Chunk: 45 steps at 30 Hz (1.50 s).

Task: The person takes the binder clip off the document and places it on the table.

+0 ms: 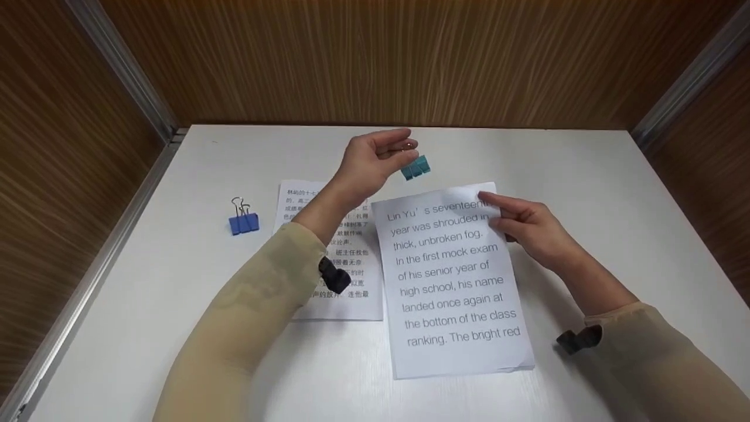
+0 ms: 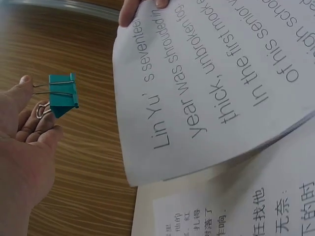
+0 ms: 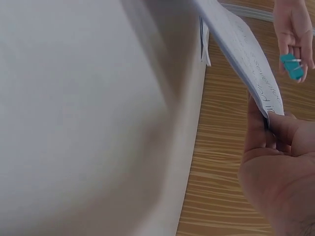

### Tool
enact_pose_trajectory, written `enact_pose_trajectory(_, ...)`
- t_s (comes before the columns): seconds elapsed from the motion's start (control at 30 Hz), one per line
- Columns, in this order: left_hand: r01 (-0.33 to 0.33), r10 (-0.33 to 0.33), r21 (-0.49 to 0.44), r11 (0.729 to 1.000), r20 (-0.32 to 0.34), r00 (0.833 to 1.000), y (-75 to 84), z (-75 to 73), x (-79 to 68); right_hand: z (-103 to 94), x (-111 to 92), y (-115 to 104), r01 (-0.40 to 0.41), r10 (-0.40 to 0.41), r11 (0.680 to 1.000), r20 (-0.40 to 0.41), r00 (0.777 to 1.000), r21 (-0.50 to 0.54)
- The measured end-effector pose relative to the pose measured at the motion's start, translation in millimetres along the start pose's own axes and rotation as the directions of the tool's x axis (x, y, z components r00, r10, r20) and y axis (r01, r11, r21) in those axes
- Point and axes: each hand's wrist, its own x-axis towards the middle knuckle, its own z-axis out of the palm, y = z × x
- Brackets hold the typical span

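Note:
Between thumb and fingers, my left hand [image 1: 370, 161] pinches a teal binder clip [image 1: 416, 167] by its wire handles. In the left wrist view the clip [image 2: 63, 93] points toward the papers, apart from their edge. My right hand [image 1: 534, 230] grips a stack of printed English sheets [image 1: 451, 287] at its upper right edge. The stack is raised and tilted above the table, seen edge-on in the right wrist view, where the thumb of my right hand [image 3: 280, 162] presses on the printed face. The clip is just above the stack's top edge in the head view.
A stack of sheets with Chinese print [image 1: 345, 308] lies on the white table [image 1: 146, 328], partly covered by my left arm and the English sheets. To its left a blue binder clip [image 1: 244, 223] stands with its handles up. Wood-grain panels [image 1: 398, 64] border the table.

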Motion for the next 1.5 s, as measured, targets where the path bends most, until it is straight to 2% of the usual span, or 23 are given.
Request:
enact_pose_trajectory(0.13,0.021,-0.020,0.032,0.999,-0.019,1.000,8.7,-23.3,-12.5,-2.4,3.4,2.5,-0.022,0.023,0.999,-0.033,0.999,0.033)
enact_pose_trajectory(0.3,0.051,-0.047,0.103,0.993,-0.043,0.998,25.7,-58.0,-41.6,-4.3,8.7,5.5,-0.051,0.057,0.996,-0.078,0.995,0.074)
enact_pose_trajectory(0.37,0.066,-0.059,0.126,0.990,-0.060,0.997,28.0,-75.2,-53.8,-5.1,10.6,6.2,-0.068,0.076,0.994,-0.095,0.993,0.080)
enact_pose_trajectory(0.47,0.098,-0.085,0.144,0.985,-0.098,0.992,21.6,-104.6,-68.9,-7.2,12.5,7.0,-0.105,0.114,0.992,-0.122,0.986,0.076)
enact_pose_trajectory(0.6,0.136,-0.112,0.160,0.978,-0.150,0.982,4.8,-142.7,-85.1,-10.4,12.3,6.4,-0.137,0.146,0.988,-0.146,0.978,0.072)
enact_pose_trajectory(0.77,0.209,-0.172,0.195,0.958,-0.191,0.967,-12.4,-176.1,-107.4,-9.3,9.2,-3.3,-0.159,0.168,0.985,-0.149,0.974,0.072)
enact_pose_trajectory(1.0,0.297,-0.255,0.240,0.924,-0.191,0.948,-34.7,-201.0,-139.5,-8.0,8.6,-12.0,-0.161,0.169,0.985,-0.143,0.975,0.063)
enact_pose_trajectory(1.13,0.317,-0.281,0.237,0.918,-0.173,0.944,-44.8,-209.1,-154.3,-12.9,15.2,-1.6,-0.170,0.177,0.984,-0.151,0.973,0.061)
enact_pose_trajectory(1.3,0.310,-0.286,0.266,0.913,-0.125,0.950,-59.2,-217.1,-163.7,-20.9,26.7,18.8,-0.187,0.195,0.981,-0.180,0.964,0.061)
enact_pose_trajectory(1.5,0.365,-0.348,0.338,0.868,-0.110,0.931,-70.9,-221.5,-170.4,-20.8,34.8,24.5,-0.197,0.206,0.978,-0.184,0.961,0.069)
